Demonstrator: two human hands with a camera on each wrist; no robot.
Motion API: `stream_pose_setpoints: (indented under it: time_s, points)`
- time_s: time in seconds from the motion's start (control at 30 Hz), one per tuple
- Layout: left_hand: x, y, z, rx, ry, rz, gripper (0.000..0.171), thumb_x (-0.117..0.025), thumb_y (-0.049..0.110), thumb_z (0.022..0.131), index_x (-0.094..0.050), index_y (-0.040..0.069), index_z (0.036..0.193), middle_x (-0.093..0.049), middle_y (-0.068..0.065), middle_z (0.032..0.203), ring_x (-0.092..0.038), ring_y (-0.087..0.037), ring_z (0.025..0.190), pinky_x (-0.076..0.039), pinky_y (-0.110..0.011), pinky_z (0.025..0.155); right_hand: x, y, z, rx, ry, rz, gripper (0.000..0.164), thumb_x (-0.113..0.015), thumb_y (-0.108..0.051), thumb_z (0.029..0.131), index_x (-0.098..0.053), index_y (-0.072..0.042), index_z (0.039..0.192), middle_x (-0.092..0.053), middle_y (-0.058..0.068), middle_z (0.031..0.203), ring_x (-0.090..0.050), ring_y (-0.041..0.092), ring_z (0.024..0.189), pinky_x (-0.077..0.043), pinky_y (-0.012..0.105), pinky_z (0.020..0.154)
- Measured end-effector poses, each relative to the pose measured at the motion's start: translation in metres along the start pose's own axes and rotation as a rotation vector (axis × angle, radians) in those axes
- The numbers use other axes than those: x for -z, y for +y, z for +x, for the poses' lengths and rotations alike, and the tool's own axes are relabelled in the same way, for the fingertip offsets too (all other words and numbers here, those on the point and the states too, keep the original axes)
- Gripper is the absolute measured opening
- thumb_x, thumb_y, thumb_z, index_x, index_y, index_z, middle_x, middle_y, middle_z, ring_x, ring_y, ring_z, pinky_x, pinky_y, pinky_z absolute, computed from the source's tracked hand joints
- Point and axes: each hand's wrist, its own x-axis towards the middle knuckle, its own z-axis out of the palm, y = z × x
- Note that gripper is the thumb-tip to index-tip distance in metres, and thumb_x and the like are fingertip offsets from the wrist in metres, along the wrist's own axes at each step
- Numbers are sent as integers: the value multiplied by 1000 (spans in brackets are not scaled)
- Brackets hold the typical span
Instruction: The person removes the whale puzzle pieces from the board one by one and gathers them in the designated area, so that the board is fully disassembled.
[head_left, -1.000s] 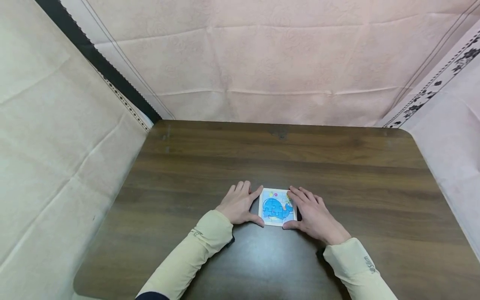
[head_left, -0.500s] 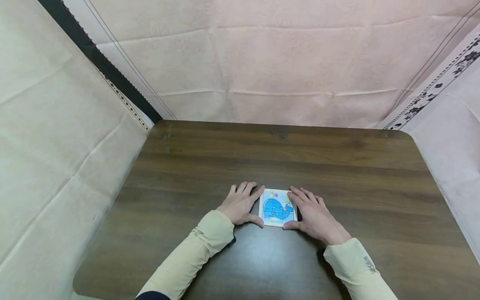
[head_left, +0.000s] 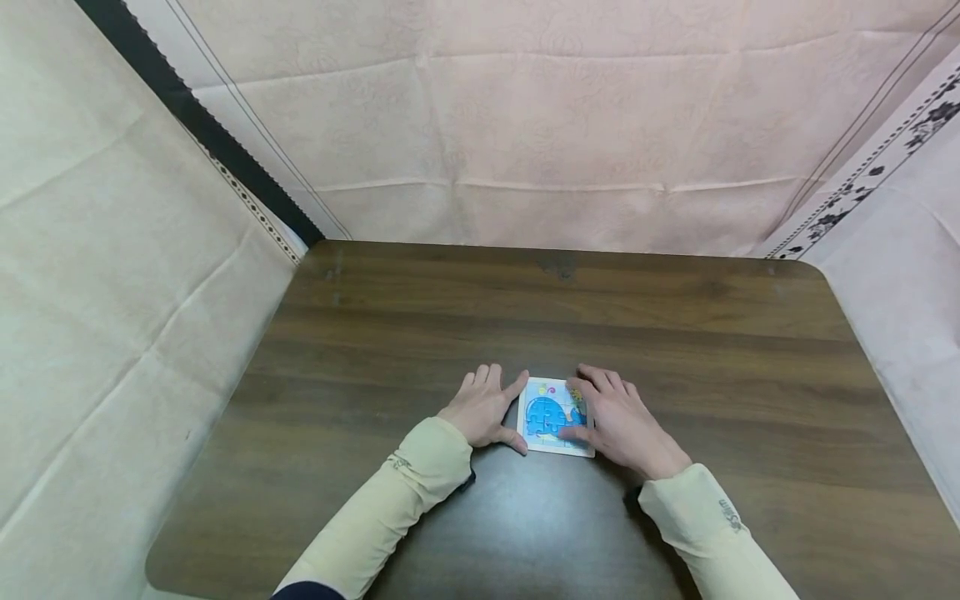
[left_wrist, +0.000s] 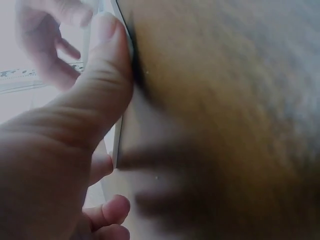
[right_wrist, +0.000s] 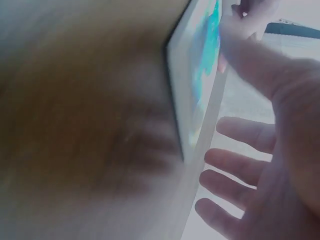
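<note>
A small square jigsaw puzzle (head_left: 545, 414) with a blue whale picture and a pale border lies flat on the wooden table. Along its left side is my left hand (head_left: 480, 412), fingers extended, the index tip at the far corner and the thumb at the near one. The left wrist view shows that thumb (left_wrist: 107, 60) against the puzzle's edge. My right hand (head_left: 622, 421) hovers over the right side, its thumb and index finger overlapping the picture and hiding the whale's tail. In the right wrist view its fingers (right_wrist: 235, 165) are spread, apart from the board (right_wrist: 187, 85).
The brown wooden table (head_left: 420, 317) has rounded corners. Pale cloth (head_left: 540, 125) hangs behind it and on both sides, with a dark strip (head_left: 217, 142) at left and a floral band (head_left: 862, 183) at right.
My right hand has come off the puzzle's right edge and shifted slightly left and away from me, its thumb now over the picture. The left hand and the puzzle stay nearly still.
</note>
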Motion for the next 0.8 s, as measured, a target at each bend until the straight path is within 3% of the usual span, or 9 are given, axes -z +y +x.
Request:
stream_pose_setpoints:
  time_s: [0.3,0.53,0.8]
  points:
    - [1,0,-1,2,-6,17,114,-57,84,65,-26,21,155,-43,-8,107,-35,-21,93,-31,-31,78,-2,-15,19,40,51,15,61,-78,-39,81,-61,-7,131,-51,15,126,-43,31,109,-41,50,90]
    - [1,0,-2,2,9,17,114,-58,84,65,-28,21,155,-44,-8,107,-36,-21,93,-31,-31,76,-8,-22,30,9,90,27,45,-77,-34,83,-70,-9,120,-54,8,103,-44,25,91,-43,41,76]
    - [0,0,-2,-10,16,-14,114,-61,82,65,-28,19,154,-45,-8,107,-37,-21,94,-31,-31,76,-12,-26,38,-39,57,67,40,-76,-32,85,-70,-10,117,-54,4,98,-47,20,82,-46,38,69]
